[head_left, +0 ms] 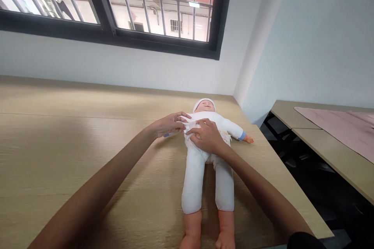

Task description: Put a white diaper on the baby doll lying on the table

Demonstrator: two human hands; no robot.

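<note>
A baby doll (194,179) in a white outfit and white cap lies on its back on the wooden table (73,155), its head toward the window. Around its waist is a white diaper (227,137) with ruffled edges. My left hand (172,123) is at the side of the doll's waist, its fingers closed on the diaper's edge. My right hand (206,136) lies over the front of the diaper, fingers bent and pinching at the same edge. Both hands nearly meet there. The doll's arm on the left is mostly hidden behind my left hand.
A second table (330,144) with a pink cloth (347,126) stands at the right, across a dark gap. A wall and a barred window (160,4) rise behind the doll's table. The table's right edge runs near my right forearm.
</note>
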